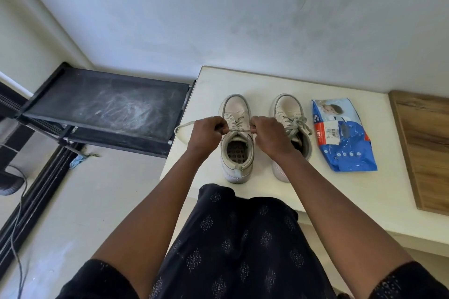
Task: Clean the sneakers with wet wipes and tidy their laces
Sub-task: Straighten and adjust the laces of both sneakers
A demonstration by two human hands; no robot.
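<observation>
Worktop, white and set against a pale wall, carries a pair of off-white sneakers, toes to the wall, as I watch from afar through the head camera. The left sneaker stands just beside the right sneaker, with a narrow strip of worktop between them. Both of the person's hands are at the left sneaker's opening. The left hand has its fingers curled tight round one end of the grey lace. The right hand pinches the other end in its fingers, and the lace runs taut between them across the top of the tongue. A slack loop of the same lace trails from the left hand to the worktop's left edge. The right sneaker's own lace lies loosely tied, and the right forearm hides part of that shoe. A blue pack of wet wipes lies flat to the right of the pair, apart from it. Farther right I see a wooden board. On the left a dusty black shelf stands against the worktop, with a blue scrap on the floor below.
</observation>
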